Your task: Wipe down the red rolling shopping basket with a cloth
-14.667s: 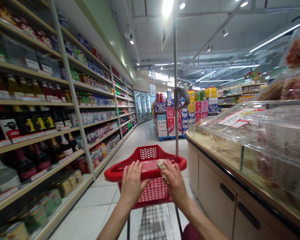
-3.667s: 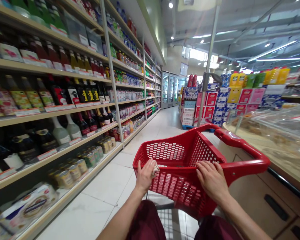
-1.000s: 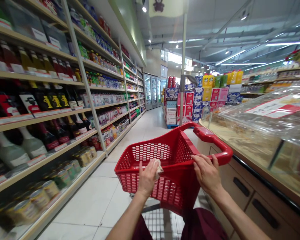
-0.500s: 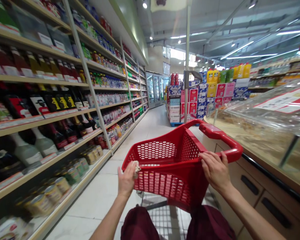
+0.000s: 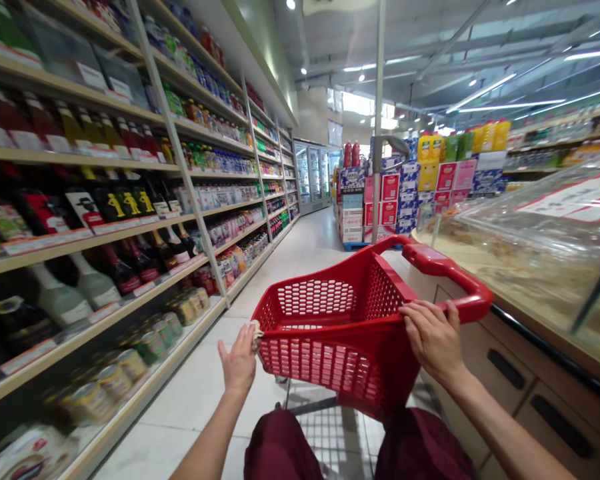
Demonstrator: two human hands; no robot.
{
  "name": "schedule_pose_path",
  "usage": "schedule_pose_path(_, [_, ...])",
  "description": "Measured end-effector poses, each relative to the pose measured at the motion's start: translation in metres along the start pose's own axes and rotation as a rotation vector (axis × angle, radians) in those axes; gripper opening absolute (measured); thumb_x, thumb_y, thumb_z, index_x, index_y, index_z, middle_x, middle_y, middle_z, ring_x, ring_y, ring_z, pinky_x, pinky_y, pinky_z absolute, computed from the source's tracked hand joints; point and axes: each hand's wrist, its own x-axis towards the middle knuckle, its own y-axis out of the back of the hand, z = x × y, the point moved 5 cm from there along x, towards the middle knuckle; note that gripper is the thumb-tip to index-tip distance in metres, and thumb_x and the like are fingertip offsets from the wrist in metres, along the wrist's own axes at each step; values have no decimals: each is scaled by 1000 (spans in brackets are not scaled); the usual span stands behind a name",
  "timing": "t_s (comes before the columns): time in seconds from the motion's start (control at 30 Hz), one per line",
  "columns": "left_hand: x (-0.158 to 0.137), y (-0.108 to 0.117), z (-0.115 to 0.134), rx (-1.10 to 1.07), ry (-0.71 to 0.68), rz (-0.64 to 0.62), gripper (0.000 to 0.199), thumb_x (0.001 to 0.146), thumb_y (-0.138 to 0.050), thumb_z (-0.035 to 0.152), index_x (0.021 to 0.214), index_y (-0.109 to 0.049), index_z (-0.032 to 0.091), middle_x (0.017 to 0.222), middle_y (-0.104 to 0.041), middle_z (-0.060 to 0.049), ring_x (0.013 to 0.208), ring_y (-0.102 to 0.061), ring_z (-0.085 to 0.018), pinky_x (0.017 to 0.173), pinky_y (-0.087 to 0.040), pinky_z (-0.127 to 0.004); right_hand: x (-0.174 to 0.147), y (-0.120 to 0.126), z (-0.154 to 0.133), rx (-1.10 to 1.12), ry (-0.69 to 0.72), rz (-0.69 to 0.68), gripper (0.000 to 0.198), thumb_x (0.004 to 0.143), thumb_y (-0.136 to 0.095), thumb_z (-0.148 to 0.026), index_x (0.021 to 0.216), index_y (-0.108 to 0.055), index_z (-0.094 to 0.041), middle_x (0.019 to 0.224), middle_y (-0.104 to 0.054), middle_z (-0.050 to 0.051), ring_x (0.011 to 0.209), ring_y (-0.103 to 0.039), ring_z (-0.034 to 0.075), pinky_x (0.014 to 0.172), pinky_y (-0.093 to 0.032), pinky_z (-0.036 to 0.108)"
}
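A red plastic shopping cart (image 5: 325,360) stands sideways before me, its perforated basket seen from above. At its front left corner my left hand (image 5: 241,359) presses a crumpled whitish cloth (image 5: 257,335) against the rim, thumb sticking out to the side. The cloth is mostly covered by the fingers. My right hand (image 5: 434,339) grips the basket's upper rim at the right, just below the red push handle (image 5: 450,270), fingers curled over the edge. The basket's visible inner floor holds nothing that I can make out.
Shelves (image 5: 170,167) of bottles, cans and jars run along the left. On the right stands a counter (image 5: 510,333) topped with clear plastic covers (image 5: 555,200). Stacked drink cartons (image 5: 380,207) and a pole (image 5: 379,100) are ahead, with glass-door coolers (image 5: 313,173) farther back.
My left hand with the cloth has slid left and slightly forward around the basket's front corner. My right hand keeps its grip on the rim. The view has shifted slightly.
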Motion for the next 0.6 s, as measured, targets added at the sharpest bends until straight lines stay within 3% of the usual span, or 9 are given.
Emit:
schedule_pose_path(0.2, [6,-12,57,-97,-214,5,39,82,-33,15,118,-46,26,123,-52,-4,111,-49,-15,106,-9,-47,0,1,3,6,21,-22,25,85,-39,-26,89,-63,-20,94,-67,2,94,-55,20,99,-16,43])
schedule_pose_path(0.27, [4,-11,47,-110,-228,20,39,83,-33,15,118,-46,24,122,-53,-5,110,-50,-16,106,-7,-49,0,2,4,6,35,-39,26,85,-38,-26,90,-63,-20,95,-67,2,95,-55,20,99,-17,43])
schedule_pose_path(0.37, [-2,-7,1,-34,-46,80,37,83,-31,16,116,-48,20,116,-57,-10,103,-55,-19,104,-7,-52,0,2,4,9,32,-32,26,85,-38,-26,89,-64,-20,94,-67,2,95,-55,20,99,-17,43])
schedule_pose_path(0.43, [-5,-6,-12,-5,31,107,37,82,-31,15,115,-49,16,112,-59,-13,100,-57,-21,103,-8,-54,0,1,4,8,16,-12,26,85,-39,-26,87,-64,-20,93,-67,2,95,-55,20,99,-16,43])
schedule_pose_path(0.6, [5,-13,44,-89,-141,50,40,81,-32,12,115,-49,22,119,-55,-6,109,-51,-16,105,-12,-48,0,0,4,4,27,-12,26,85,-39,-26,88,-64,-20,92,-67,2,94,-55,20,99,-16,43])
